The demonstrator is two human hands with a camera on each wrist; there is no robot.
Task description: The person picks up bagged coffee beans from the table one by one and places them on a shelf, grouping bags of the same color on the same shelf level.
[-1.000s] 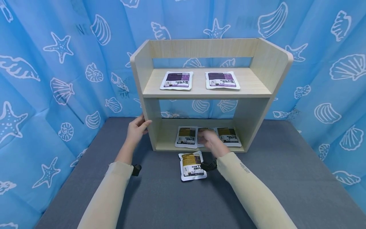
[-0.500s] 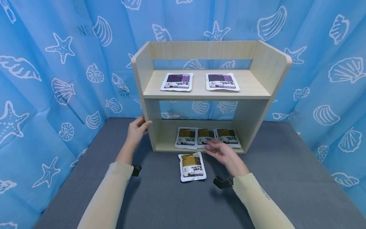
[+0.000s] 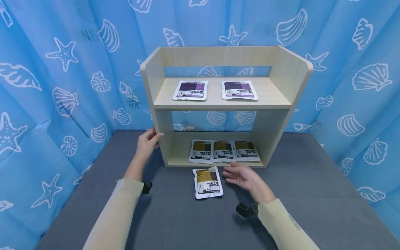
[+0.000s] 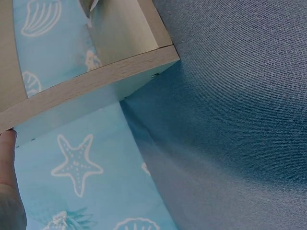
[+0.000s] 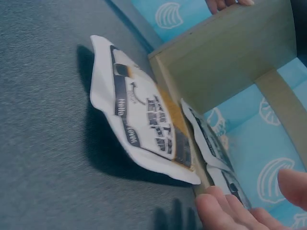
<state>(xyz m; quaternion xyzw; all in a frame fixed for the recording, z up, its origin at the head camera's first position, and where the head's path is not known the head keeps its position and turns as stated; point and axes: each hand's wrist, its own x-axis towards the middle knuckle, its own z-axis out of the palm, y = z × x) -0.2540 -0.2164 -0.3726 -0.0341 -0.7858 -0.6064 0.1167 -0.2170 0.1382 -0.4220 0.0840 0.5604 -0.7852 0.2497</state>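
Note:
My left hand (image 3: 147, 142) holds the left side panel of the small wooden shelf (image 3: 225, 106), its thumb on the front edge. In the left wrist view only the thumb (image 4: 7, 158) shows against the panel. My right hand (image 3: 245, 180), fingers loosely spread and holding nothing, is just right of a white pouch with a gold-and-white label (image 3: 208, 182). That pouch lies tilted on the grey table before the shelf; the right wrist view shows the pouch (image 5: 148, 115) apart from my fingertips (image 5: 211, 206).
Three similar pouches, left (image 3: 201, 151), middle (image 3: 223, 151) and right (image 3: 246, 151), lie in a row on the lower level. Two purple-labelled pouches, left (image 3: 191, 90) and right (image 3: 239, 90), lie apart on the upper level. A blue shell-print curtain (image 3: 78, 62) hangs behind the grey table (image 3: 193, 225).
My right hand has drawn back from the middle pouch on the lower level, coming toward me and slightly right, uncovering that pouch. My left hand has stayed on the side panel.

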